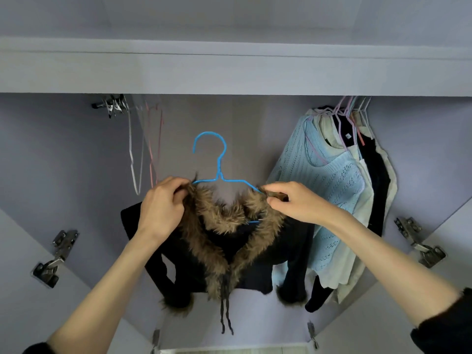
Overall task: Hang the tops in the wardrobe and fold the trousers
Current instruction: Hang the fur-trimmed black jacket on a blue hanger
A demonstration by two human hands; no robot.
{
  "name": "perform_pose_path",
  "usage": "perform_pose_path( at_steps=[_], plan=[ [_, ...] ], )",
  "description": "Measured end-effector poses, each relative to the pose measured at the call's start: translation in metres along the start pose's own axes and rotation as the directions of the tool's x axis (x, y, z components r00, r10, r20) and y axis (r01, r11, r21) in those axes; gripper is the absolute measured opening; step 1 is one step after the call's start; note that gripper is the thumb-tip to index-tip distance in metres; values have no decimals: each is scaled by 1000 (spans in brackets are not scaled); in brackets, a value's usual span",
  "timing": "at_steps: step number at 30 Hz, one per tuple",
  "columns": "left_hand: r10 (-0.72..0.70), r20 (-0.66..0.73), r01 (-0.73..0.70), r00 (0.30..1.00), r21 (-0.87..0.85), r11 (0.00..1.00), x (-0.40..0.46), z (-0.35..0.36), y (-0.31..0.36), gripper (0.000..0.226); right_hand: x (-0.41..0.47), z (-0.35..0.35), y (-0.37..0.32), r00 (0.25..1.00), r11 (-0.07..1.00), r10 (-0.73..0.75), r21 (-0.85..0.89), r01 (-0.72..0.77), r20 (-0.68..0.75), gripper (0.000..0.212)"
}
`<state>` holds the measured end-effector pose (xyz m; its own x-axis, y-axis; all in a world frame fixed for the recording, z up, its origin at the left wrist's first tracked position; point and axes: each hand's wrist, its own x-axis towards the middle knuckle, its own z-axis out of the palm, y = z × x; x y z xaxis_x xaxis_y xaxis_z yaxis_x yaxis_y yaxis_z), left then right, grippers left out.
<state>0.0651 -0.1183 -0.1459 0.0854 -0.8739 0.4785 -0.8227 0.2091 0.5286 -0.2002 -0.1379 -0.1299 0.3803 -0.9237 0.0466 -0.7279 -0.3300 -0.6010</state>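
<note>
A black top (194,267) with a brown fur collar (222,221) and fur cuffs sits on a blue wire hanger (218,172), held up in front of the open wardrobe. My left hand (162,205) pinches the fur collar at the hanger's left shoulder. At the right shoulder my right hand (293,200) pinches the collar the same way. The hanger's hook points up, free of the rail. Two dark drawstrings dangle below the collar.
Several tops hang at the wardrobe's right, a light blue knitted one (329,185) in front. Bare wire hangers (143,144) hang at the left by the rail end (109,106). Door hinges (55,259) show on both open doors.
</note>
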Motion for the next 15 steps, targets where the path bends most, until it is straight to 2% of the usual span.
perform_pose_path(
  at_steps=[3,8,10,15],
  plan=[
    [12,39,-12,999,-20,1000,1,1,1,21,1,4,5,982,987,-127,-114,111,-141,15],
    [100,91,-104,991,49,993,3,-10,-21,15,-1,-1,12,928,988,-151,-66,137,-341,12],
    [100,96,-107,990,64,992,3,-12,-25,14,0,-4,12,921,992,-126,-31,123,-369,12],
    [103,89,-106,991,32,994,2,-2,-20,21,-3,1,14,946,997,-77,-30,72,-315,13]
  ],
)
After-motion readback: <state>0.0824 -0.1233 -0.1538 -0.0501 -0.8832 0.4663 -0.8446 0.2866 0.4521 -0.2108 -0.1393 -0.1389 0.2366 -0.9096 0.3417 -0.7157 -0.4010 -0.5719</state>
